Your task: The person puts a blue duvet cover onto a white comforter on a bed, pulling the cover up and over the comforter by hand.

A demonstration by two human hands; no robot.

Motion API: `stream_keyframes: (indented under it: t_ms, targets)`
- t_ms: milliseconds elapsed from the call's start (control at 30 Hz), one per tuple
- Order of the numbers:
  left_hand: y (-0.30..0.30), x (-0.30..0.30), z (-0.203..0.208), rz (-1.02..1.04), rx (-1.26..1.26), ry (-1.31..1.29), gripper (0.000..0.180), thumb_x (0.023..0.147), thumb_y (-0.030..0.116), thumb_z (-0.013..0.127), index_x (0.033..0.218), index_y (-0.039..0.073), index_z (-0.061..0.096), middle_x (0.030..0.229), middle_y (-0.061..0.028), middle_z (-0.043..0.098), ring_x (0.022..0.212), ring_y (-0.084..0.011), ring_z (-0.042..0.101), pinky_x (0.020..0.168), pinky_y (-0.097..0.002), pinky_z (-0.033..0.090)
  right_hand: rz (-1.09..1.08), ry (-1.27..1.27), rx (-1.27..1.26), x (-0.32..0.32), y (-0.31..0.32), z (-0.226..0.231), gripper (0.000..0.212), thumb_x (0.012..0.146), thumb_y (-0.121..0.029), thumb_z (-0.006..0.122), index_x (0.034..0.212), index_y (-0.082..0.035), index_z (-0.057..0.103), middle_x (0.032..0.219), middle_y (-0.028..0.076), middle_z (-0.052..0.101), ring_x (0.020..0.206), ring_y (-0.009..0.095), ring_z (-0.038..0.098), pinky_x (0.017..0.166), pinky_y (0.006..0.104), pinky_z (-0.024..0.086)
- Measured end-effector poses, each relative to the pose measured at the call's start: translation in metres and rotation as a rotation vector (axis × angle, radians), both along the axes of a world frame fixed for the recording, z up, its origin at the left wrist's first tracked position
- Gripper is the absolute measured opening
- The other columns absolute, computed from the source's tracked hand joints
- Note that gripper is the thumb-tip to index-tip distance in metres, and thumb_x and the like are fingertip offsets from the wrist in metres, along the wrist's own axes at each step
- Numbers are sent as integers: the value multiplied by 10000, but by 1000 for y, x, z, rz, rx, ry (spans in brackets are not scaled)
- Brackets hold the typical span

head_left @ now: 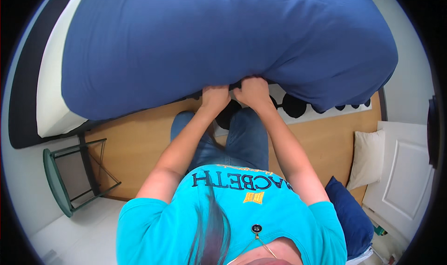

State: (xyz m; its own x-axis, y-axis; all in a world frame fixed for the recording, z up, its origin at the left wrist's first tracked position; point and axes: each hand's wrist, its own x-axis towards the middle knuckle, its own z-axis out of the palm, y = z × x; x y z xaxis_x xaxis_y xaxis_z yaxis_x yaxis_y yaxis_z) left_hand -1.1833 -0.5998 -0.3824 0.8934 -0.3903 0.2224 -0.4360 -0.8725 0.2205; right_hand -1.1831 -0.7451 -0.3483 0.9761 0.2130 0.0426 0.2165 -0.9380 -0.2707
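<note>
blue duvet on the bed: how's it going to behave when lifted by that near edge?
Probably floppy: the blue duvet bulges and sags round the spot where the left hand and right hand bunch its edge. Likely light for its bulk, since it looks puffy. It seems apt to drape over the mattress rather than hold a shape.

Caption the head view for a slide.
Left hand and right hand grip the edge of a blue duvet over the bed.
</note>
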Motion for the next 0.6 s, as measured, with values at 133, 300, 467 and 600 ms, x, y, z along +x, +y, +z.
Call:
stream_keyframes:
  t_ms: [133,300,467,600]
  targets:
    - [24,-22,12,-113,-95,27,405,687,71,584,1088,23,555,1018,-187,563,938,-344,543,805,-448,432,50,-259,-52,-45,1,-1,469,673,-176,631,1098,-5,531,1145,197,519,1087,328,491,939,421,371]
    - [74,-69,38,95,-61,-95,484,649,68,613,1124,42,526,1112,-164,478,1044,-335,443,900,-454,357,246,-323,229,-63,35,-8,425,704,-98,590,1116,-8,540,1147,170,518,1112,320,461,976,421,339]
    - [105,-58,28,265,92,-113,455,622,80,620,1070,35,551,1103,-184,469,1016,-351,435,871,-465,357,203,-180,189,-30,65,-13,372,694,-148,591,1041,-14,575,1031,162,567,977,327,541,862,447,417]
    - [111,-42,17,312,128,8,399,598,55,624,988,-6,567,952,-205,549,928,-379,508,788,-463,397,115,-280,221,-17,84,-19,284,666,-194,600,878,-7,624,945,166,597,847,332,589,761,448,462]
